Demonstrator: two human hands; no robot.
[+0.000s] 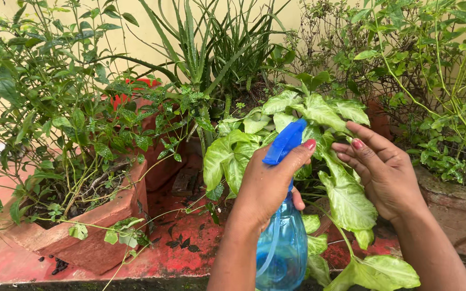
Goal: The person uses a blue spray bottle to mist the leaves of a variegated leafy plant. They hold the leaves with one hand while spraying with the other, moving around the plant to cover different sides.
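Spray bottle (282, 242) stands upright in our left hand (265, 186), fingers wrapped round its neck with forefinger on the blue trigger head (286, 141), nozzle aimed up-left past the pale variegated leaves (346, 196) that our open right hand (381, 170) touches just right of it.

No packages, labels, signs or screens in view; spray bottle (282, 245) unlabelled.

Home garden: potted plants (82, 118) everywhere
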